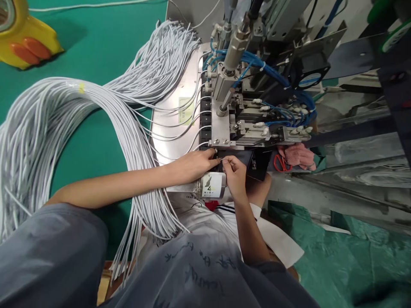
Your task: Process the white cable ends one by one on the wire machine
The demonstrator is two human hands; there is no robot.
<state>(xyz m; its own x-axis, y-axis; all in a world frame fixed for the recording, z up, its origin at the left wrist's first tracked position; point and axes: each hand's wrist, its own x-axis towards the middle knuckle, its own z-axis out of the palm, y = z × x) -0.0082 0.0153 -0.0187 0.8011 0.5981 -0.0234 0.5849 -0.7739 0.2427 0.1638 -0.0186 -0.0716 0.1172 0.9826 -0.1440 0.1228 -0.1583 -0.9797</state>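
Observation:
My left hand and my right hand meet at the front of a machine, fingertips pinched together around the end of a thin grey cable. The cable end lies at a black row of slots on the machine's metal plate. Several other grey cables run from those slots back into a large bundle that loops across the green table and hangs over my lap. A white label sits just under my hands.
Blue air hoses and a pneumatic cylinder crowd the machine above my hands. Red-handled scissors and a pink cloth lie to the right. A yellow tape dispenser stands at far left. Green cloth covers the lower right.

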